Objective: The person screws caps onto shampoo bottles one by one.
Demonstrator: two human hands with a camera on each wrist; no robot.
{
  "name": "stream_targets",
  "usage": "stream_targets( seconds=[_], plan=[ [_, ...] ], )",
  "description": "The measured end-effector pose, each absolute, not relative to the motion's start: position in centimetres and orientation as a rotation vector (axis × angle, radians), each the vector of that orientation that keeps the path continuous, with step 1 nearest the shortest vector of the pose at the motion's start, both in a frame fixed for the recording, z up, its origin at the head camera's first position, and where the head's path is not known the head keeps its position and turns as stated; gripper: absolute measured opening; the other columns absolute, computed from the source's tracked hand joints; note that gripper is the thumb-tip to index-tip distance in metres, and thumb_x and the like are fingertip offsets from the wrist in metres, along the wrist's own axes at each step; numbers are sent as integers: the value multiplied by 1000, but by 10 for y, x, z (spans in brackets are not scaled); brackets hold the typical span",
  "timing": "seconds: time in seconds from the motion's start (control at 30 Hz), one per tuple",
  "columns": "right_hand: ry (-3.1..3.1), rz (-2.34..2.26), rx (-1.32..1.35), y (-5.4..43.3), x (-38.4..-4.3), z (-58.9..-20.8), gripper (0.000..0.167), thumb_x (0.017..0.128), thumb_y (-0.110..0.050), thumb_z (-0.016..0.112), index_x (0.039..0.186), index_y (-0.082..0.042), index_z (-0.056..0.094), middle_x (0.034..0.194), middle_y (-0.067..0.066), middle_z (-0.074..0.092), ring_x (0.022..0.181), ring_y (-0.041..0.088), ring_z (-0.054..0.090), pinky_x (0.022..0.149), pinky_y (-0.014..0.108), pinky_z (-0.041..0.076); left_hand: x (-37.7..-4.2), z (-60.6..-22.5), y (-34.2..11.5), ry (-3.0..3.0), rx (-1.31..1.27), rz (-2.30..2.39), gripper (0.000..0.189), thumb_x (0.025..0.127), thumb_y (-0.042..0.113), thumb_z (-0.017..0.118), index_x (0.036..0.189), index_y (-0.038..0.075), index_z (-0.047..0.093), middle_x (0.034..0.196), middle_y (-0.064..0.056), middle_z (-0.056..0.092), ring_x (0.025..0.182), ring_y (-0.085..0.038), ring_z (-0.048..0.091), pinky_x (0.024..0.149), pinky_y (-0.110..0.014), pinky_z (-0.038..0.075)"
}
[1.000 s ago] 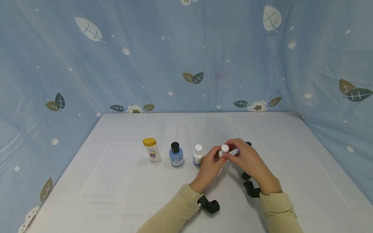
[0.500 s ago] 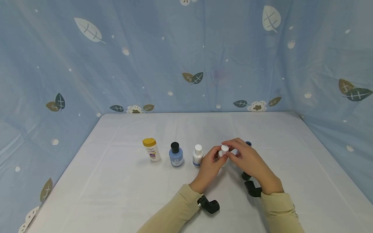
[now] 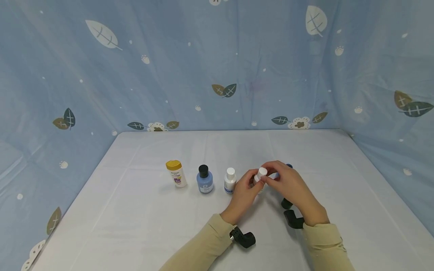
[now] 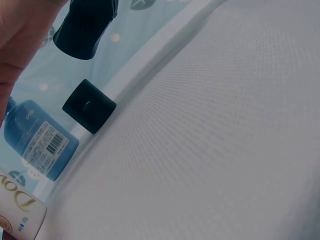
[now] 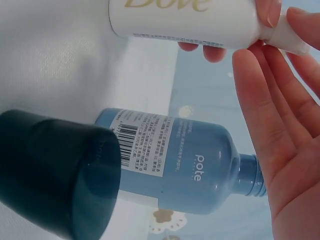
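Observation:
My left hand (image 3: 243, 194) grips a white Dove bottle (image 5: 185, 20) round its upper body, standing on the table in the head view. Thumb and fingers of my right hand (image 3: 285, 184) pinch its white cap (image 3: 262, 172) at the top. In the right wrist view the cap sits at the neck at a slight angle. Just beyond the right hand stands a blue "pote" bottle (image 5: 190, 165) with its threaded neck bare; the hand mostly hides it in the head view. A dark green cap (image 3: 286, 204) rests on the table in front of that blue bottle.
Left of my hands, in a row, stand a white bottle with a white cap (image 3: 230, 181), a blue bottle with a black cap (image 3: 205, 180) and a white bottle with a yellow cap (image 3: 177, 174). A white cloth (image 3: 135, 226) covers the table; a blue curtain (image 3: 190, 56) hangs behind.
The right fingers slid slightly left over the white cap, then back right. The cap now leans a little to the right. The left hand and the other bottles stay in place.

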State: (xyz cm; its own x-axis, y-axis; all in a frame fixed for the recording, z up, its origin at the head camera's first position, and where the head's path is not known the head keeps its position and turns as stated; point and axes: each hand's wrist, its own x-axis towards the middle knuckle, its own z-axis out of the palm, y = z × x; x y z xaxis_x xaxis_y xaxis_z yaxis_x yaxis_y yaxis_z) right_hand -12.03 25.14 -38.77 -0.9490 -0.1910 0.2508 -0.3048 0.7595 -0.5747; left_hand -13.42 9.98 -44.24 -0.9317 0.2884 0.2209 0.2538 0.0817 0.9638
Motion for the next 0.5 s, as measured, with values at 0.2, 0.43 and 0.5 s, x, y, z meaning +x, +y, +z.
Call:
stream_targets(
  seconds=[0.2,0.43,0.5],
  plan=[
    [-2763,978,370,250,-121,-390,31,80,-27,67,106,-16,55,97,-3,58,88,19,57,72,35,47,-143,-461,103,2318,585,2014,26,86,28,58,112,28,57,108,14,55,91,-7,53,73,-24,44],
    [-2782,980,362,251,-122,-391,36,79,-33,67,108,-16,54,98,-2,58,89,19,57,72,35,46,-143,-462,103,2329,602,2000,28,86,26,57,114,30,56,110,16,55,92,-7,53,74,-24,45],
    [-2790,964,373,251,-122,-391,39,79,-33,67,111,-15,53,100,-1,58,89,19,57,72,35,46,-143,-462,103,2332,603,1995,29,86,25,57,114,30,55,110,15,54,92,-7,53,73,-24,45]
  ],
)
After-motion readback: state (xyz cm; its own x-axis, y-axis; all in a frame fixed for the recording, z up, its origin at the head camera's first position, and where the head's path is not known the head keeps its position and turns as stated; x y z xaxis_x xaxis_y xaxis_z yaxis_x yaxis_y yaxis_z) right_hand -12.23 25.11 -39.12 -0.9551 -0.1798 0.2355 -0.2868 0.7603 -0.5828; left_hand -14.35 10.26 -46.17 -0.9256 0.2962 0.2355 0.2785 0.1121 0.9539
